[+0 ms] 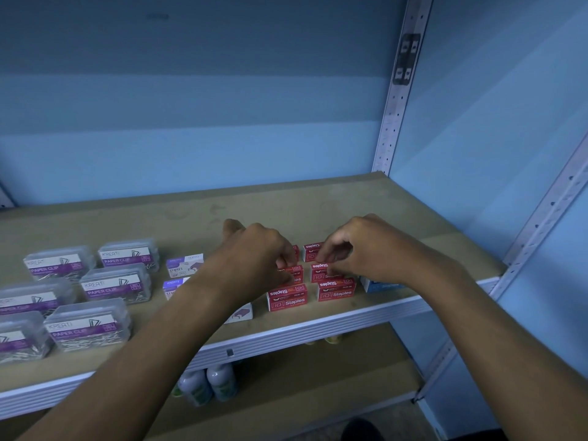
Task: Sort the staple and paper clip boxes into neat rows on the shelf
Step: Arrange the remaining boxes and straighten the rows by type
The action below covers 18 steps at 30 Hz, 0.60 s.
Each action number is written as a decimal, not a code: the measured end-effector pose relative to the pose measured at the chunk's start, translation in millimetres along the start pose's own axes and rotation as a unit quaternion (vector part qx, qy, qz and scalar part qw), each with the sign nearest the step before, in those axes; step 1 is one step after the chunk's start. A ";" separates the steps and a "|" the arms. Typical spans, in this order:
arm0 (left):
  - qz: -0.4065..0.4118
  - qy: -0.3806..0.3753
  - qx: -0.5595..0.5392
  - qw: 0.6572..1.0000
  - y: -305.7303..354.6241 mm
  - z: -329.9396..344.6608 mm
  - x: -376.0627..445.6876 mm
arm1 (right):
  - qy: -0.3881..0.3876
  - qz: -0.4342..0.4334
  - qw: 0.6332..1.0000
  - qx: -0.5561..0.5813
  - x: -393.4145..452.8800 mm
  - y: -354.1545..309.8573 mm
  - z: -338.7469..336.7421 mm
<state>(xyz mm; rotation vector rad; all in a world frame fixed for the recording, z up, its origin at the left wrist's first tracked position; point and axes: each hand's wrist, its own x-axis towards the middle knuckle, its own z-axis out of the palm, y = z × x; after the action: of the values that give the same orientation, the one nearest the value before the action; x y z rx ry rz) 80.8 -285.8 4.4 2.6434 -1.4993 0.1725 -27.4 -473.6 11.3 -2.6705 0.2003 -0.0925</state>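
Squaring up the red staple boxes (321, 283) into two columns on the shelf (197, 218).

I judge the clear paper clip boxes (82, 292) at left already rowed; next I need small nudges to close gaps, then the blue box (378, 285) at right. My left hand (254, 249) curls over the left column, my right hand (359, 246) over the right, fingertips pinching middle boxes, wrists raised, forearms converging.
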 end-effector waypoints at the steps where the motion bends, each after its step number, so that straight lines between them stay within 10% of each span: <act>1: -0.001 -0.003 -0.002 1.000 0.6 0.5 0.2 | -0.001 0.001 1.000 0.000 0.1 0.0 0.2; 18: 0.008 -0.022 -0.033 0.999 4.6 -11.8 -9.0 | -0.017 0.008 1.000 -0.021 -16.6 -6.5 -9.3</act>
<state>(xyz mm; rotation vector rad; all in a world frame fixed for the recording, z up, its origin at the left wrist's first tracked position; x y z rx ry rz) 71.8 -278.9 14.9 2.6003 -1.5128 0.0645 -43.9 -469.3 22.0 -2.7104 0.2161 -0.0389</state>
